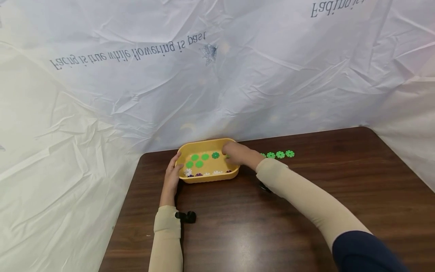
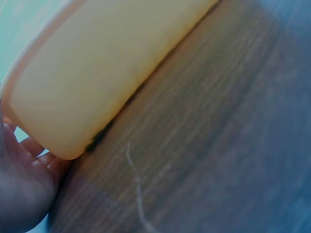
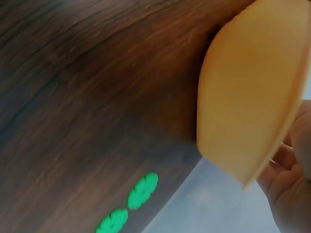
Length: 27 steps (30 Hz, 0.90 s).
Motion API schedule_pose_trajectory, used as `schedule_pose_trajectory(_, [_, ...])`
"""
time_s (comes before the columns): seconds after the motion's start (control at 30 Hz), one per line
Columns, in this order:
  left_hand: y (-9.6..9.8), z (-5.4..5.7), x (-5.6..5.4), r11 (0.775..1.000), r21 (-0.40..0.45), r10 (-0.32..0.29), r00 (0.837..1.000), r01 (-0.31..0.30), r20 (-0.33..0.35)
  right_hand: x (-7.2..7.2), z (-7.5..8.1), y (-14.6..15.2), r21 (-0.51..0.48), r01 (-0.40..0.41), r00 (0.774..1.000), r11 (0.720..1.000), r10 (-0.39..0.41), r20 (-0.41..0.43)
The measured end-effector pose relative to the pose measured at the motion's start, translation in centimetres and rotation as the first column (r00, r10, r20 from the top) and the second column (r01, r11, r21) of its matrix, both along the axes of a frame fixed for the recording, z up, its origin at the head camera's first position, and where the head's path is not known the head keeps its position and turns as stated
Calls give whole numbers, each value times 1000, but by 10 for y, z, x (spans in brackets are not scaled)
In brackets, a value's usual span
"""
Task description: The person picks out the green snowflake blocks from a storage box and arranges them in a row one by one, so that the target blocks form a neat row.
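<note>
At the left end of a yellow plastic tray (image 1: 209,179), my left hand (image 1: 171,177) grips the rim, thumb over the inside and fingers along the outside. My right hand (image 1: 236,153) reaches over the right end into the tray with bent fingers. A bit of light green shows between its thumb and fingers; whether they pinch it is unclear, and the tray wall hides the fingertips in the right wrist view. Inside lie several light green notched discs (image 1: 205,156), a darker green disc (image 1: 215,155), and white discs (image 1: 188,172) and purple discs (image 1: 198,175) along the near wall.
A row of light green notched discs (image 1: 280,155) lies on the dark wooden table (image 1: 217,211) right of the tray, partly hidden by the right forearm. Behind the table hangs a white printed sheet (image 1: 210,87). Each wrist wears a small black camera.
</note>
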<state>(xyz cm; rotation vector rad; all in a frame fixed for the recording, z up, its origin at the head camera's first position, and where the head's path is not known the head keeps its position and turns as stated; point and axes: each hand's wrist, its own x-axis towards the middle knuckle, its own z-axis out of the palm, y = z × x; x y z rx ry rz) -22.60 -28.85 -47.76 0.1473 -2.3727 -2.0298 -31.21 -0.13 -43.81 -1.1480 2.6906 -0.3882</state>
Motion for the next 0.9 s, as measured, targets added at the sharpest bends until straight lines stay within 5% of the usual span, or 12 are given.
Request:
schedule_pose_trajectory(0.27, [1,-1,0,1000,6,-7,1000,7,6,2,-14,-12,73,62,996,995,-66,59])
schedule_pose_trajectory(0.53, [2,1,-1,1000,11,-1,1000,0,12,2,-25,-19,159,87,996,984,-81,-45])
schedule_pose_trajectory(0.9, [-1,-1,-1,1000,-3,1,1000,-1,-4,4,-24,-23,135,68,997,989,-62,-49])
